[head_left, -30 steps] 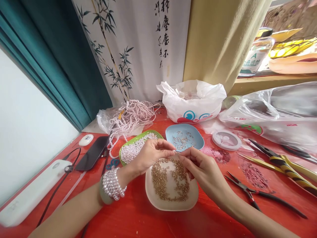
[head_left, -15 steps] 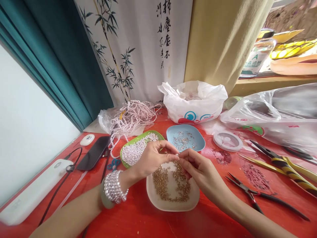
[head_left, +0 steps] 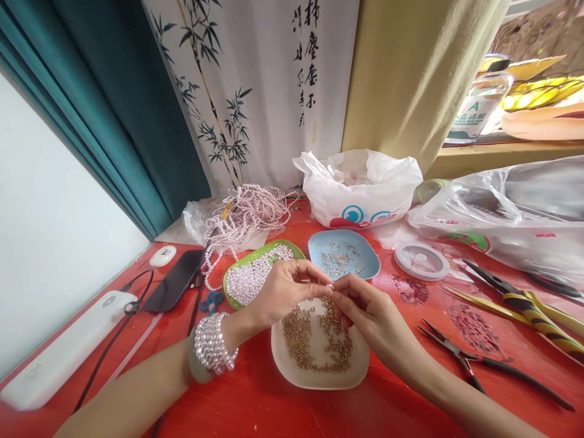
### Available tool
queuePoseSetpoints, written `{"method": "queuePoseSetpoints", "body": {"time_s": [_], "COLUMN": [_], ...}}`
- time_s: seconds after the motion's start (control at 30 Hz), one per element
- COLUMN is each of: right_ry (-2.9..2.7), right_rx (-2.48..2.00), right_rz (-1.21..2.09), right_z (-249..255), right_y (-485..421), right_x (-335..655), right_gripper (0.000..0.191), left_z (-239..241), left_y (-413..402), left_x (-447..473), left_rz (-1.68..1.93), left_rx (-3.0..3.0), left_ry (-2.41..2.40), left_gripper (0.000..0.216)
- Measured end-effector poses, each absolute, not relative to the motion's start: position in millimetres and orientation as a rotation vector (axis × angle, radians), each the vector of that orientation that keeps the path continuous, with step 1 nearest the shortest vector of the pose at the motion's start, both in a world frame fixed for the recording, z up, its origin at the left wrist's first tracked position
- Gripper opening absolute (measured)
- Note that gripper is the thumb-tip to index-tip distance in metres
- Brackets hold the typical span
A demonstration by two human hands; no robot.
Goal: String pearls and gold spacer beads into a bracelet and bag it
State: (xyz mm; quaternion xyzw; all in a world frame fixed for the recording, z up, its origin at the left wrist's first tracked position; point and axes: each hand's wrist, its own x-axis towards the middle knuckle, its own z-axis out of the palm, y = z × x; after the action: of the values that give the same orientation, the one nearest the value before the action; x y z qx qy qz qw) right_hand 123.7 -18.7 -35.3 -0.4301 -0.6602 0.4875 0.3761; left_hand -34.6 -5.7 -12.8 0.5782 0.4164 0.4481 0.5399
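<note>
Above the white tray [head_left: 319, 378] of small gold beads [head_left: 298, 340], my two hands meet at the fingertips. My left hand [head_left: 283, 292] is closed in a pinch of thumb and forefinger, with a tiny white pearl bead [head_left: 330, 286] between the tips. My right hand [head_left: 365, 304] pinches right beside it, its fingertips touching the left ones; what it holds is too small to make out. Behind my left hand stands a green tray [head_left: 232, 298] of white pearl beads [head_left: 249, 280]. A blue tray [head_left: 375, 267] with thin metal pins [head_left: 336, 261] lies beyond my hands.
Strands of pink pearls [head_left: 255, 213] lie heaped at the back. Black-handled pliers [head_left: 460, 353], yellow-and-black pliers [head_left: 520, 301] and a clear round spool [head_left: 420, 261] are on the right. Plastic bags [head_left: 360, 198] line the back. A phone [head_left: 176, 281] and power strip [head_left: 68, 347] lie left.
The whole view has shifted very slightly. My hands keep the same pinched pose over the white tray, with the pearl bead a little more visible between the fingertips.
</note>
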Motion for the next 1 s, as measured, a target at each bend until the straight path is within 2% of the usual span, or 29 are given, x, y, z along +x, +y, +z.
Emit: {"method": "queuePoseSetpoints", "body": {"time_s": [0.43, 1.0], "right_ry": [-1.676, -1.613], "right_rx": [-1.102, -0.995], "right_rz": [1.278, 1.311], "right_z": [-37.7, -34.9], "right_y": [-16.4, -16.2], "right_x": [124.6, 125.9], "right_gripper": [0.016, 0.015], "left_z": [-17.4, -15.9], "left_y": [-3.9, -2.5], "left_x": [-36.4, -35.5], "left_rz": [1.052, 1.091], "left_rx": [1.416, 1.474], "left_ry": [0.997, 1.048], "left_gripper": [0.017, 0.014]}}
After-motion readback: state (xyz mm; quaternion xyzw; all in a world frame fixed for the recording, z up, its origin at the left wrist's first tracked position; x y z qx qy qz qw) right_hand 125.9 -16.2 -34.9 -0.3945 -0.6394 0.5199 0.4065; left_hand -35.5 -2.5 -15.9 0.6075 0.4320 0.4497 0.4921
